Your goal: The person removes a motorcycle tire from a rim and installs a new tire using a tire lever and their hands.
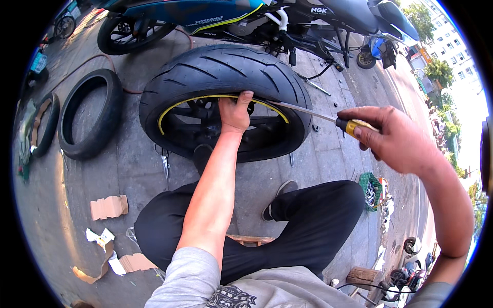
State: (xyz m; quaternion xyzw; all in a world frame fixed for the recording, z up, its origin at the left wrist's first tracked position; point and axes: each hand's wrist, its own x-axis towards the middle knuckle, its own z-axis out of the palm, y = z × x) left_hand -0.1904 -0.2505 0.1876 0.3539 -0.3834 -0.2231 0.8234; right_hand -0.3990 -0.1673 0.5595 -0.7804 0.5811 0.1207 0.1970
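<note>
A large black motorcycle tire (219,66) on a wheel with a yellow rim stripe (280,113) lies in front of me. My left hand (233,112) grips the far inner edge of the rim, with its thumb up against the tire's bead. My right hand (384,135) is closed round the yellow-and-black handle (349,126) of a long metal tool. The tool's shaft (308,111) runs leftward to the seam between tire and rim, just right of my left hand; its tip is hard to make out.
A motorcycle (236,15) stands beyond the wheel. Loose tires (102,138) lie at left, with cardboard (109,208) nearer me. A green basket of tools (370,190) and a wood block (363,276) are at right. Several small tools lie around the wheel on the pavement.
</note>
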